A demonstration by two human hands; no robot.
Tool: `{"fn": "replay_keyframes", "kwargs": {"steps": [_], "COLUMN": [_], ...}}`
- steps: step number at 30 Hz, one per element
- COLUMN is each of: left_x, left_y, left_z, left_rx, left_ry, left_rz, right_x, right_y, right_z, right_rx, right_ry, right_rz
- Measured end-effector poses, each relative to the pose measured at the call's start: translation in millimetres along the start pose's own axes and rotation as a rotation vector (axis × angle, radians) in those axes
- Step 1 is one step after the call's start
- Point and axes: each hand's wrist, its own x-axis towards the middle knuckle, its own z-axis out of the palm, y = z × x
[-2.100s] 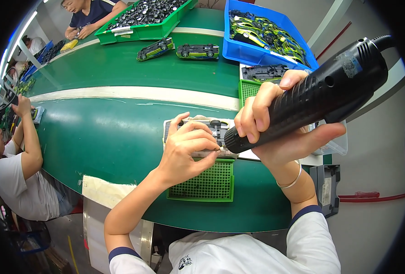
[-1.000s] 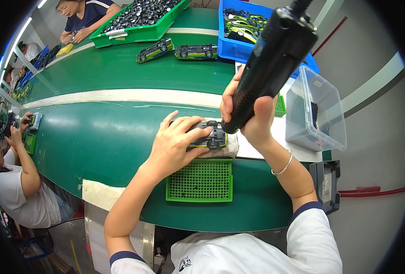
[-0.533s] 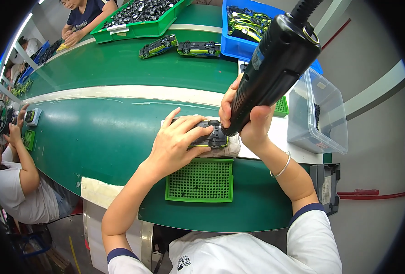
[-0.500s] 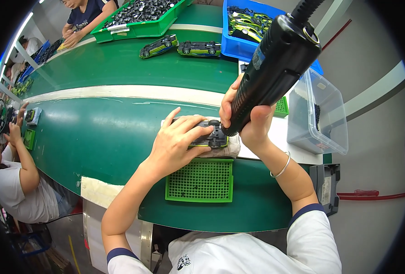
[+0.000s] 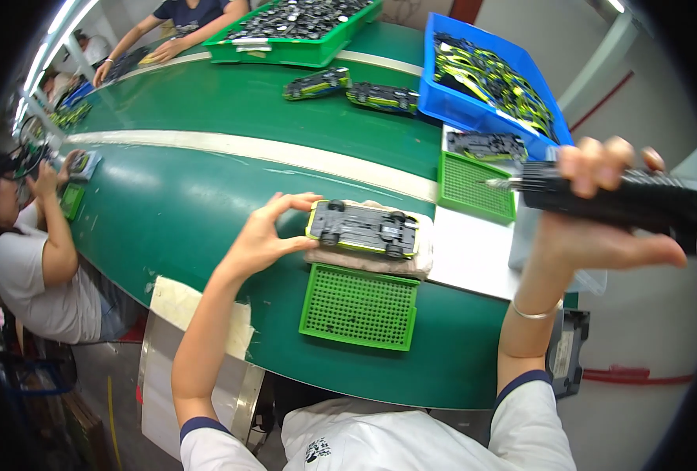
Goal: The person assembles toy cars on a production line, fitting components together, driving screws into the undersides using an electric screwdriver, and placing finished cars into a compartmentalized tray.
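Observation:
On a beige pad lies a yellow-green toy car, wheels up, its black underside showing. My left hand pinches the car's left end between thumb and fingers. Out to the right, my right hand grips a black electric screwdriver. The tool is held roughly level and clear of the car, its bit pointing left, over a green perforated tray. Some of the handle is hidden by my fingers. Just in front of the pad sits another green perforated tray, with a few small dark bits in its holes.
Two upturned toy cars lie farther back. A blue crate holds yellow-green car parts; a green crate holds small black parts. A black chassis lies behind the right tray. Co-workers sit at left and across the bench.
The screwdriver has lifted off the car, swung from upright to level and moved right. My left hand has slid from the car's top to its left end. The view has shifted.

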Motion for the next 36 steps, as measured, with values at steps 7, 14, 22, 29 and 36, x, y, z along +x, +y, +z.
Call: {"fn": "replay_keyframes", "kwargs": {"steps": [7,14,22,29,36], "left_x": [30.1,3.5,-95.8,-21.8,75.9], "left_y": [33.7,27.6,-57.9,-54.2,-59.0], "left_z": [55.2,-79.9,-240.3,-175.9,-103.6], "left_rx": [-0.898,-0.195,1.051,0.839,0.874], "left_ry": [0.109,0.430,0.010,-0.014,-0.009], "left_rz": [0.255,0.241,-0.580,-0.251,-0.169], "right_x": [11.9,15.0,24.5,27.4,22.5], "right_y": [-19.3,-21.7,-9.9,-8.9,-14.7], "right_z": [1.5,-11.3,-15.8,-9.7,-16.3], "right_rx": [0.058,-0.164,-0.317,-0.425,-0.271], "right_ry": [0.095,0.221,0.291,0.326,0.257], "right_rz": [-0.125,-0.172,-0.075,-0.094,-0.122]}}
